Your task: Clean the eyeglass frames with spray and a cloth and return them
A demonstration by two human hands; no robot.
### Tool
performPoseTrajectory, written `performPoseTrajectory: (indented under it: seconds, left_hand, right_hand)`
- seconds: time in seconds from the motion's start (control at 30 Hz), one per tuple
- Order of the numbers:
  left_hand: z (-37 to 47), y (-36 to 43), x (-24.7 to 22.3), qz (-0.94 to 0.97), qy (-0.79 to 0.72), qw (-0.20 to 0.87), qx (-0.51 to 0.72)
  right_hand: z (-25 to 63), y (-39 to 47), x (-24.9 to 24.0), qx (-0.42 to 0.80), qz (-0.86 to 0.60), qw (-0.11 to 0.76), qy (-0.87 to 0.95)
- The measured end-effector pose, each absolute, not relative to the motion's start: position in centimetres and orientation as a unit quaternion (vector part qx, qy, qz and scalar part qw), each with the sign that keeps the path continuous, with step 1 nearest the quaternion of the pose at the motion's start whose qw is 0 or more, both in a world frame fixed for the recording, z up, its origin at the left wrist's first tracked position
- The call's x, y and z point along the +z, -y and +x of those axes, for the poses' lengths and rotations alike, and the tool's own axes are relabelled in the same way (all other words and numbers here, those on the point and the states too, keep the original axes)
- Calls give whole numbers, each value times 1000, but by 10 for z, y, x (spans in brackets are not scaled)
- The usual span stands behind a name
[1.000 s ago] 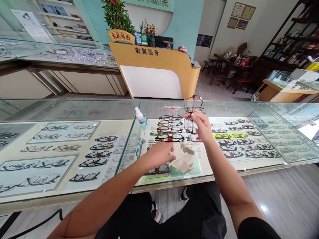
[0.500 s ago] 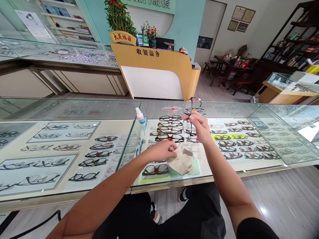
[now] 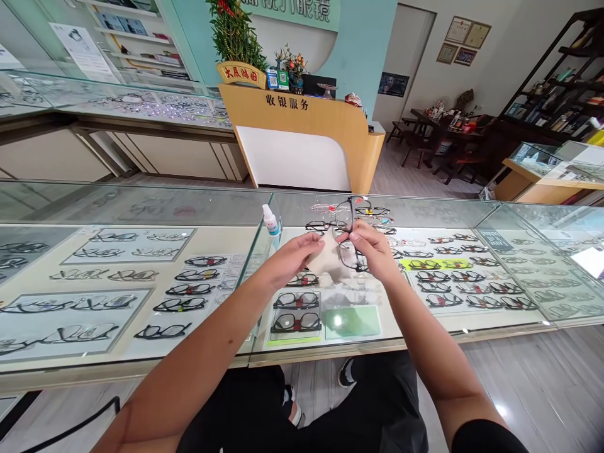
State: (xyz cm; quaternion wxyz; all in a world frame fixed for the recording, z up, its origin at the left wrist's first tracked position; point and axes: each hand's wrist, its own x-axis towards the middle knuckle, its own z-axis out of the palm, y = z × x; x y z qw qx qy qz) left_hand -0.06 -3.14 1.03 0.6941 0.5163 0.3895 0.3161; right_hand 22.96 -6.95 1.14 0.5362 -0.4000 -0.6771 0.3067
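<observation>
My right hand (image 3: 372, 248) grips a pair of dark-framed eyeglasses (image 3: 348, 251) by the middle, one lens above the other, over the glass counter. In my left hand (image 3: 295, 255) is a beige lens cloth (image 3: 329, 259), pinched between thumb and fingers and hanging down. The cloth is beside the glasses; whether it touches a lens I cannot tell. A white spray bottle (image 3: 270, 220) with a blue lower part stands upright on the counter, beyond my left hand. Below the cloth a pale green rectangle (image 3: 353, 322) shows at the counter's near edge.
The glass display counter (image 3: 257, 360) spans the view, with rows of eyeglass frames (image 3: 296, 322) under its top. Further back stand a wooden cashier desk (image 3: 302, 113), another display case (image 3: 155, 104) and a dark table with stools (image 3: 448, 129).
My left hand has lifted the cloth from the counter top up to the glasses. My right hand has lowered the glasses slightly and moved them a little left.
</observation>
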Motion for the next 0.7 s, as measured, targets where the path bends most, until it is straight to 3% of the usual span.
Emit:
performPoseTrajectory:
  seconds: [0.3, 0.7]
  left_hand:
    - [2, 24, 6, 392, -312, 780, 375]
    - [15, 34, -9, 453, -259, 764, 380]
  right_hand:
    - [223, 67, 2, 303, -397, 551, 669]
    - [213, 67, -7, 324, -399, 550, 658]
